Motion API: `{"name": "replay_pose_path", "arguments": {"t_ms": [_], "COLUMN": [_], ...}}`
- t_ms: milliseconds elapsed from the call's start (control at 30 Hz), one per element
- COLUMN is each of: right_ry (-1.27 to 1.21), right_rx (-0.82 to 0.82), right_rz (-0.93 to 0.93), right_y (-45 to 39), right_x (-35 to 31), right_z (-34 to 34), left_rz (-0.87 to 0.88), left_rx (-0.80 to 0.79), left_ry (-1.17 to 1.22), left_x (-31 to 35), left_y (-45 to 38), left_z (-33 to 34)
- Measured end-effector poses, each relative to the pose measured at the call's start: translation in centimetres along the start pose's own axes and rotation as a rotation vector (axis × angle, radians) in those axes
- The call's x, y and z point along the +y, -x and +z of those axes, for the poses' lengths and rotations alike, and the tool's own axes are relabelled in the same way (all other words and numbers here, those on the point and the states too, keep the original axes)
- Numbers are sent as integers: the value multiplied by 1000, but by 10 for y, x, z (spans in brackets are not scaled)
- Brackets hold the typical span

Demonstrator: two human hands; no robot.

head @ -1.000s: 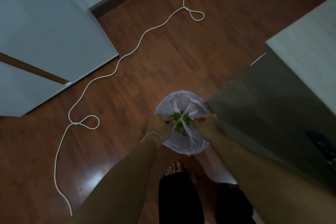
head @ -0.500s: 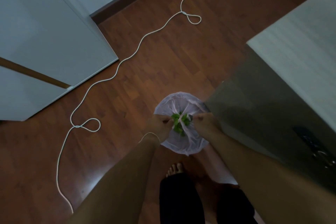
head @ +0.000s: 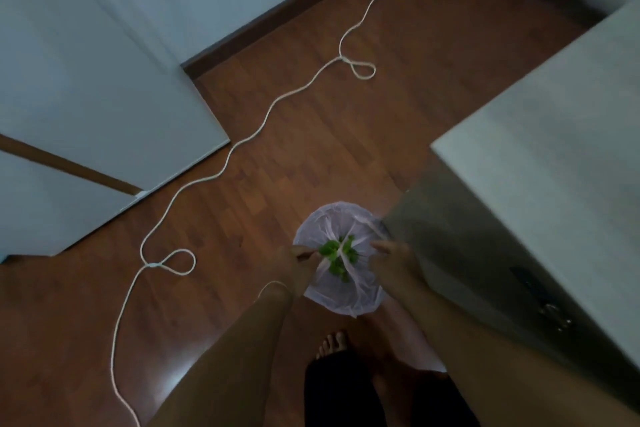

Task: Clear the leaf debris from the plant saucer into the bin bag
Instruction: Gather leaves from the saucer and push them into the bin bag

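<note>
Both hands are on the thin, translucent white plastic bin bag (head: 341,291) down at floor level, just in front of a bare foot (head: 331,343). The left hand (head: 300,265) has its fingers pinched together on a strip of the bag's rim; the right hand (head: 393,262) grips the opposite edge the same way. Between them sits the green leaf debris (head: 337,255), bunched at the bag's gathered mouth (crossed by taut white strips of plastic). The bag's right side is touching the grey cabinet (head: 467,253) under the pale counter (head: 554,135). A long white cord (head: 242,146) snakes across the reddish-brown wooden floor (head: 311,121), well apart from the bag.
</note>
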State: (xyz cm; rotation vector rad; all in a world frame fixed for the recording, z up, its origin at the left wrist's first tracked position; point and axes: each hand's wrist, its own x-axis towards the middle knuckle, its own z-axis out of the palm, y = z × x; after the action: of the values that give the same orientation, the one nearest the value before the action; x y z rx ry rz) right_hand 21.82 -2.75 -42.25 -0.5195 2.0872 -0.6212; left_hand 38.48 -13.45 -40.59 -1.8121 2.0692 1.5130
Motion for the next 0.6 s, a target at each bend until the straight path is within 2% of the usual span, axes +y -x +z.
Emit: {"name": "replay_pose_path", "arguments": {"t_ms": [167, 367, 500, 600], "right_ry": [-101, -282, -278, -348], "right_rx": [69, 31, 86, 160], "right_rz": [-11, -146, -257, -290], "right_y": [40, 104, 140, 157], "right_x": [-61, -150, -180, -182], "right_z": [-33, -97, -137, -177], "left_rz": [46, 108, 106, 146], "left_rx": [59, 156, 165, 156], "left_ry": [-5, 31, 75, 50], "left_x": [67, 151, 158, 203], "left_y": [21, 69, 74, 109], "left_z": [-60, -134, -155, -164]}}
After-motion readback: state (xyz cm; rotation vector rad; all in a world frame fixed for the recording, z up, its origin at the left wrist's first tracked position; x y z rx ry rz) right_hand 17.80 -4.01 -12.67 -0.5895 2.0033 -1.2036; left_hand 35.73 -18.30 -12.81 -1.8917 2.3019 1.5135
